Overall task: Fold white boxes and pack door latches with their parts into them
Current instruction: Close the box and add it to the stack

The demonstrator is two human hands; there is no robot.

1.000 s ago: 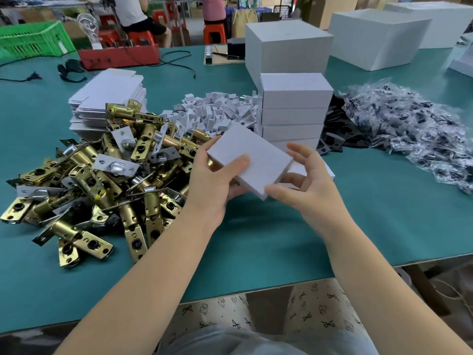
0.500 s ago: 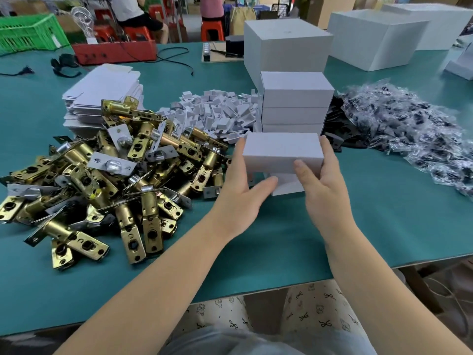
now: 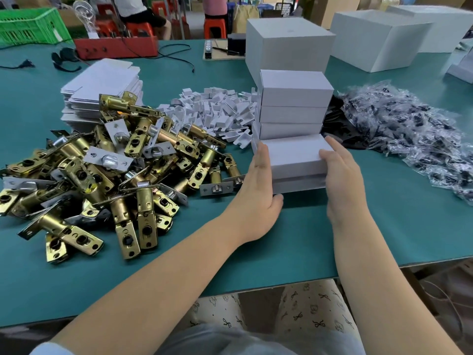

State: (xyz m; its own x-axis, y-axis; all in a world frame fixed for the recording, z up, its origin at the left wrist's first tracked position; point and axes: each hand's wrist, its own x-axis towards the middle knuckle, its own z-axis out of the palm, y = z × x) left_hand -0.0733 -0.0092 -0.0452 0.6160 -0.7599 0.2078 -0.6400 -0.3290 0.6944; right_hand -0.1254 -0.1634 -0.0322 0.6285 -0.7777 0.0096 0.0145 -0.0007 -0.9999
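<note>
Teal worktable [image 3: 384, 226], factory floor: I see closed white cardboard box [image 3: 294, 156], airborne half-second ago, now landed on low stack at twelve o'clock; left hand [image 3: 258, 185], right hand [image 3: 340, 175] flat-fingered, pressing its ends. Next box due.

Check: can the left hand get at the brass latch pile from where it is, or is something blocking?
Probably yes. The left hand is flat against the left end of the white box, right beside the brass latch pile, with only bare green table between them. It must let go of the box first.

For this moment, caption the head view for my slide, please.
Both hands, left and right, set a closed white box onto another beside the latch pile.
</note>
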